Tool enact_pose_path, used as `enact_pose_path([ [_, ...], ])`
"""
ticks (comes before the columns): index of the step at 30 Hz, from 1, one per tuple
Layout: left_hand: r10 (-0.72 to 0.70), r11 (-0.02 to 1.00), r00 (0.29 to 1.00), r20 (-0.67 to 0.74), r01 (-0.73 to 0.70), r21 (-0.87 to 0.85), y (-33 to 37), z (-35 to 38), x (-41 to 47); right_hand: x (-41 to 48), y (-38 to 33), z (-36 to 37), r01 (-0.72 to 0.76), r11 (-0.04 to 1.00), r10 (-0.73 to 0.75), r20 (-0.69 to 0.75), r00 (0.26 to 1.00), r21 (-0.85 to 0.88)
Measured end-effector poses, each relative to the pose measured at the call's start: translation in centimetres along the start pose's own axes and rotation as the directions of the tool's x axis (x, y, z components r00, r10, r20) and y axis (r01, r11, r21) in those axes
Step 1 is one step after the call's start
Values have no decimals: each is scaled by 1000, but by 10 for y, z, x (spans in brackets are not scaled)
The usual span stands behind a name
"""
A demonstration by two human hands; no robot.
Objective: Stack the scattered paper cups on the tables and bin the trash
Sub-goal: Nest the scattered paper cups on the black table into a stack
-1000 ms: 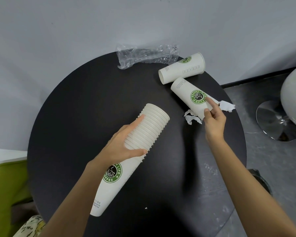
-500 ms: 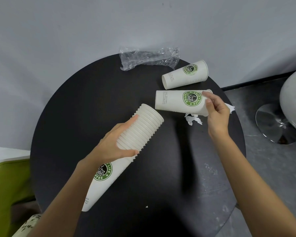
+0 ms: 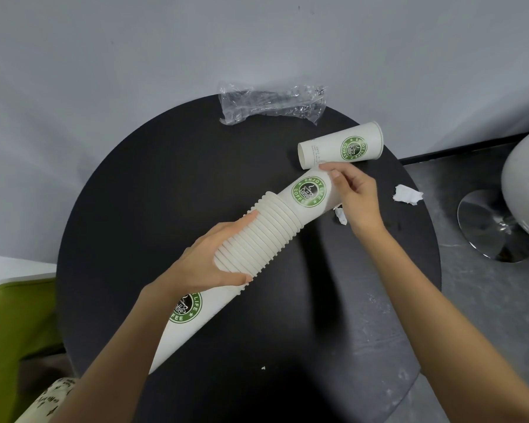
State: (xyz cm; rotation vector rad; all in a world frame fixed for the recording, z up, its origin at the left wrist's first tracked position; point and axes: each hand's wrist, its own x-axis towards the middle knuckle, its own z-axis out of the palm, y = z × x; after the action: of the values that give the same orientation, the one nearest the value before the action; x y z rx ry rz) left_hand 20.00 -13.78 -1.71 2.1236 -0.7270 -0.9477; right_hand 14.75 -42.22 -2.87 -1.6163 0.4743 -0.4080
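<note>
Nearly stacked: left hand [image 3: 209, 264] grips the stack [image 3: 257, 239]; right hand [image 3: 353, 196] seats a cup [image 3: 309, 192]. One cup [image 3: 339, 146], wrapper [image 3: 272, 102] and scraps [image 3: 408, 195] remain at 1 o'clock.

Both forearms are bare, with no sleeves reaching into view. The left hand [image 3: 208, 264] and right hand [image 3: 353, 196] wear no gloves, rings or watch. Fingernails are short and unpainted.
</note>
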Motion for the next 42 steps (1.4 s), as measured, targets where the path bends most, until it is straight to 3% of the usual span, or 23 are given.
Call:
enact_pose_path([
  [9, -3, 1000, 1000, 8, 3, 0, -1, 4, 2, -20, 3, 32, 2, 999, 9, 210, 978, -53],
  [23, -4, 1000, 1000, -16, 3, -29, 3, 10, 3, -32, 2, 36, -50, 997, 62, 265, 962, -51],
  [35, -7, 1000, 1000, -14, 7, -2, 5, 11, 10, -41, 1, 42, -95, 995, 94, 215, 972, -5],
  [42, -7, 1000, 1000, -10, 6, -23, 4, 15, 14, -28, -2, 29, -101, 995, 99, 111, 989, 13],
])
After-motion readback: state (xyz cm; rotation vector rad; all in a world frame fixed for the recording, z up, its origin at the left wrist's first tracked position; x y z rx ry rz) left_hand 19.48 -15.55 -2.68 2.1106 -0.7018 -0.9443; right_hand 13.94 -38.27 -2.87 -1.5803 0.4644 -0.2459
